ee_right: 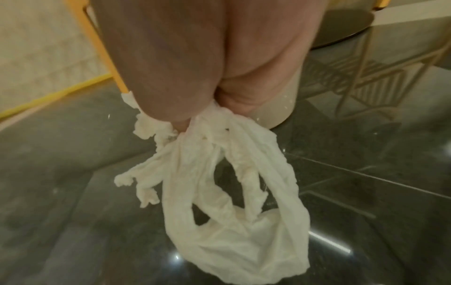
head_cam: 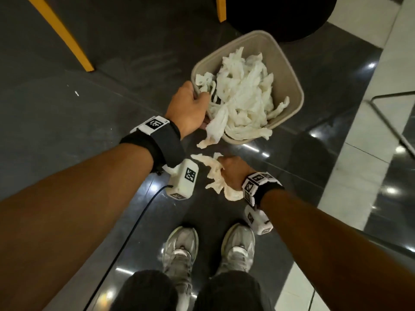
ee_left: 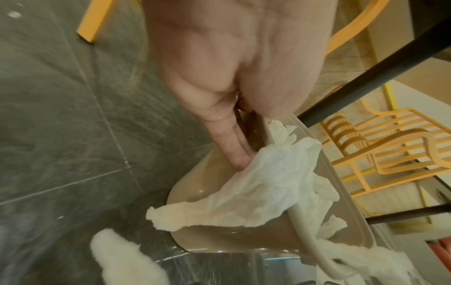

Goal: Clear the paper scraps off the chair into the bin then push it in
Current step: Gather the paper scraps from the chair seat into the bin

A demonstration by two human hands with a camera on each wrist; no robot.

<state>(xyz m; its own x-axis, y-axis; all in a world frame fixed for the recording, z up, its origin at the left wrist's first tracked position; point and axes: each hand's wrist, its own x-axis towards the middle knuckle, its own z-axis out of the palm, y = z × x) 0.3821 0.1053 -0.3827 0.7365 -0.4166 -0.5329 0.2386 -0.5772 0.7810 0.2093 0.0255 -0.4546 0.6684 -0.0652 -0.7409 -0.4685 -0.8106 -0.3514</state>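
Observation:
A beige bin (head_cam: pixel 289 70) is held tilted above the dark floor, heaped with white paper scraps (head_cam: pixel 244 90). My left hand (head_cam: pixel 190 106) grips its near-left rim (ee_left: pixel 302 231), thumb inside and fingers (ee_left: pixel 234 150) against the outer wall. One scrap (ee_left: pixel 256 192) drapes over that rim. My right hand (head_cam: pixel 233 169) is below the bin, nearer my feet, clutching a bunch of torn paper strips (ee_right: pixel 219 183) that dangle from the fist. Yellow chair legs (head_cam: pixel 65 34) show at the upper left; the chair seat is out of view.
A round black table base (head_cam: pixel 280 16) sits just beyond the bin. Yellow slatted chairs (ee_left: pixel 380 150) stand further off. A thin metal frame (head_cam: pixel 390 117) is at the right over the pale floor strip. My grey shoes (head_cam: pixel 208 250) are below the hands.

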